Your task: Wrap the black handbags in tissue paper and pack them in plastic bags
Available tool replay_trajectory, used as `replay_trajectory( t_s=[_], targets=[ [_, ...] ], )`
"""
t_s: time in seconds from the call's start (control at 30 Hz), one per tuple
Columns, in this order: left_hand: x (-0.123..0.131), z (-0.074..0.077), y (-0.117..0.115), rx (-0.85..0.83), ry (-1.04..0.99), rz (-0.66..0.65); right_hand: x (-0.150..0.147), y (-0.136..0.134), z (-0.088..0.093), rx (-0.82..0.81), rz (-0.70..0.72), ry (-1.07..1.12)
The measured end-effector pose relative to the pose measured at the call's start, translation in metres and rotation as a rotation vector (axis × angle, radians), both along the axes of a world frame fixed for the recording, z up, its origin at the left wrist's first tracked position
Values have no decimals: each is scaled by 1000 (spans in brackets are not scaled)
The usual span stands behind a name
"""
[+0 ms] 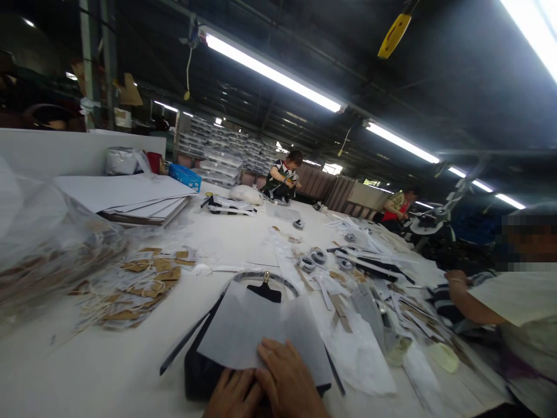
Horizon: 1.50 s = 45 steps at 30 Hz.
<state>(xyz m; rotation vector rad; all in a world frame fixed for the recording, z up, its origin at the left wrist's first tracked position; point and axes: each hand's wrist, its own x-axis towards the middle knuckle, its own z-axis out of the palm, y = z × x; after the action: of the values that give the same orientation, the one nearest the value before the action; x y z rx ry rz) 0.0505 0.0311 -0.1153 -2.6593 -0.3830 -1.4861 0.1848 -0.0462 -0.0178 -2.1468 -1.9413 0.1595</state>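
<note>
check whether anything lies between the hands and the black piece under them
Yes: a pale paper sheet covers the black piece, and both the left hand and right hand rest on that sheet.

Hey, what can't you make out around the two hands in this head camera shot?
1. Head view: the black item lies mostly under the grey sheet, so its kind is unclear.
2. Head view: the left hand and right hand are cut off at the wrists by the bottom edge.
3. Head view: the brown tags have print too small and blurred to read.
</note>
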Motion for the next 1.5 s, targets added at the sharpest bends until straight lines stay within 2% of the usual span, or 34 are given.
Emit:
replay_trajectory(
  t_s=[0.1, 0.2, 0.33, 0.4, 0.5, 0.63, 0.73, 0.83, 0.9, 0.97, 1.03, 1.1, 1.2, 1.27, 1.33, 1.5],
  targets=[
    [2, 5, -5, -53, -94, -44, 3, -4, 8, -65, 51, 52],
    [-9, 21, 0, 4, -93, -92, 4, -6, 19, -123, 43, 85],
    [-37, 44, 20, 17, -13, -20, 4, -7, 29, -150, 36, 115],
    [-50, 48, 29, 20, 30, 33, 4, -5, 30, -150, 39, 109],
    [-65, 45, 33, 12, 139, 71, 2, -3, 26, -141, 68, 59],
    [-82, 50, 29, -134, 238, 133, -6, -4, 20, -96, 74, -25],
    [-94, 66, 30, -251, 210, 120, -8, -7, 15, -47, 72, -66],
    [-100, 93, 29, -317, 65, 149, -10, -11, 15, -3, 82, -65],
    [-95, 110, 23, -284, -15, 175, -10, -12, 17, 6, 83, -69],
    [-82, 119, 13, -193, 27, 141, -11, -13, 17, 19, 82, -77],
    [-63, 117, 3, -118, 193, 58, -11, -14, 15, 41, 92, -75],
    [-43, 104, -5, -131, 374, 11, -10, -14, 9, 57, 91, -68],
    [-26, 82, -7, -254, 518, 58, -7, -16, -3, 72, 64, -82],
    [-24, 75, -6, -300, 555, 74, -3, -16, -7, 83, 54, -81],
    [-27, 75, -3, -313, 560, 62, 3, -16, -4, 73, 52, -41],
    [-32, 84, -1, -321, 565, 47, 16, -11, 19, -6, 42, 44]
  ],
)
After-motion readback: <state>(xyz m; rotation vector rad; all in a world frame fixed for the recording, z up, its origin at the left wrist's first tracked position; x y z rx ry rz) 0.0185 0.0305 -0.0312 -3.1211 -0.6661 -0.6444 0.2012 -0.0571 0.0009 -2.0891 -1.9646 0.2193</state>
